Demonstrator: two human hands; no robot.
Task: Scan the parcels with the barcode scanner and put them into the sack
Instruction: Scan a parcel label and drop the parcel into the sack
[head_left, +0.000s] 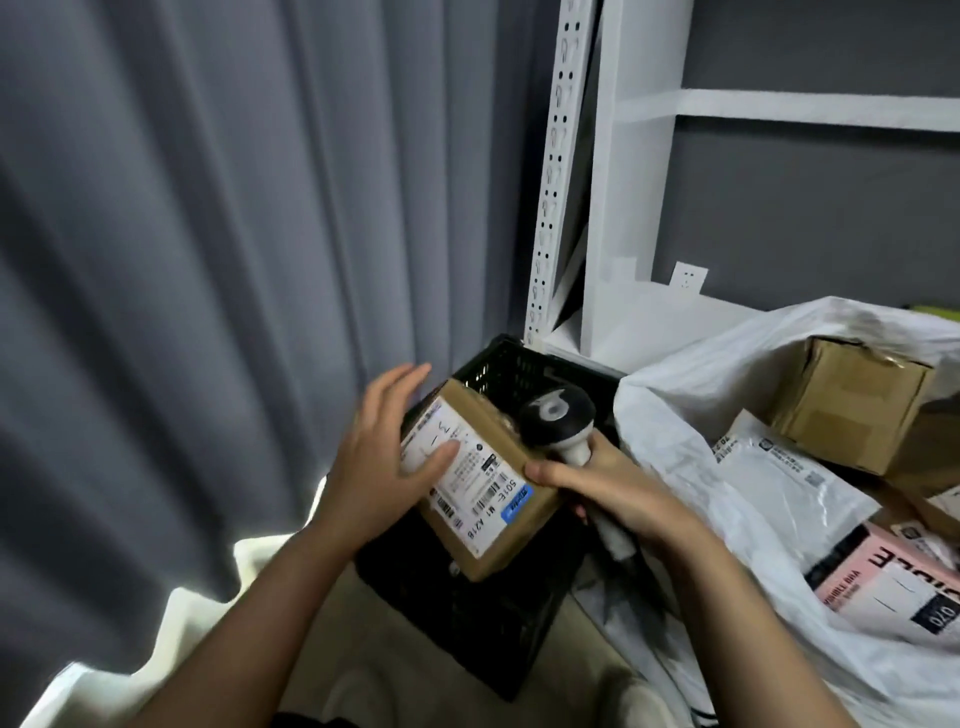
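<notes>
The left hand (387, 457) supported a small cardboard parcel (480, 486) from its left side, thumb pressed flat on the white shipping label (465, 478) and fingers extended past the far edge. The parcel was tilted, label side up, above a black plastic crate (498, 369).

The right hand (610, 491) was clamped around the pale handle of a barcode scanner (558, 423), with its thumb touching the parcel's right edge. The scanner's black head sat just beside the parcel's upper right corner; the direction of its window could not be determined.

To the right, a white woven sack (670, 415) lay open. Inside it were a cardboard box (852, 405), a white poly mailer (774, 467) and a pink parcel (893, 577).

White metal shelving (613, 171) stood behind the crate. A grey curtain (208, 234) hung on the left.
</notes>
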